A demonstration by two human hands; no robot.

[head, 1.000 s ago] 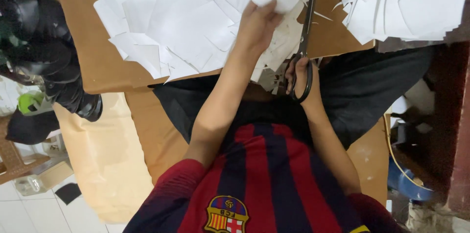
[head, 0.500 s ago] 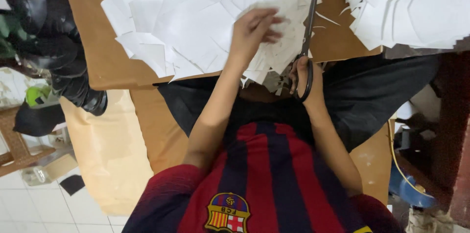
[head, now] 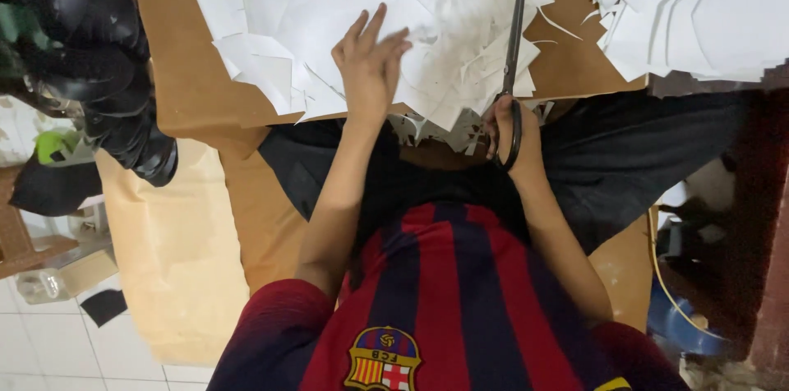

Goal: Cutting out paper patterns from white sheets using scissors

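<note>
Fingers [head: 374, 38] of the left hand [head: 370, 71] are spread open and lie flat on the pile of white paper pieces [head: 329, 21], which covers the brown board [head: 185, 71] from about ten o'clock to twelve o'clock in the view. Over at about nine o'clock, off the board's edge, sits a shiny black bag [head: 90, 54]. To the right, the right hand [head: 509, 132] has its fingers hooked tight through the loops of the black scissors [head: 511, 62], whose closed blades point up toward twelve o'clock over the paper, and a second stack of white sheets [head: 699, 13] lies at about two o'clock.
</note>
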